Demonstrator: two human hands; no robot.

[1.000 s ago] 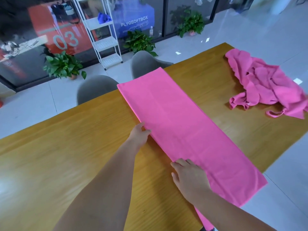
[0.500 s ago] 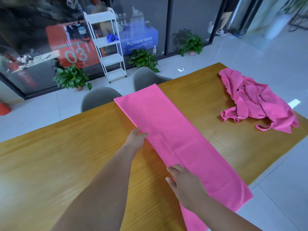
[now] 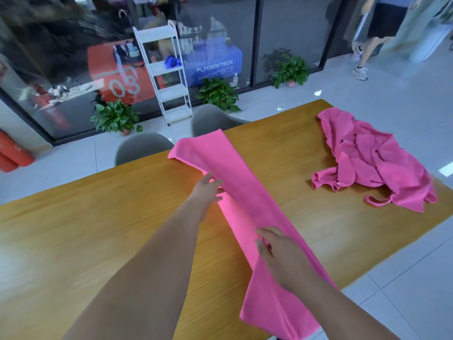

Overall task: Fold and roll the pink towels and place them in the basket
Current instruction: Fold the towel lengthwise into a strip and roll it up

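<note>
Wooden table (image 3: 98,241) before a glass wall (image 3: 294,33); left hand (image 3: 207,191) and right hand (image 3: 279,253) grip the long pink towel (image 3: 241,177)

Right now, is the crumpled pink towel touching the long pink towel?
No, bare wooden table separates the crumpled pink towel from the long pink towel.

right hand (image 3: 282,251): fingertips buried in the fold it pinches.
left hand (image 3: 208,190): fingertips blurred against the cloth it holds.
long towel (image 3: 252,209): nearer than the right hand's grip, its end runs off the bottom edge.
</note>
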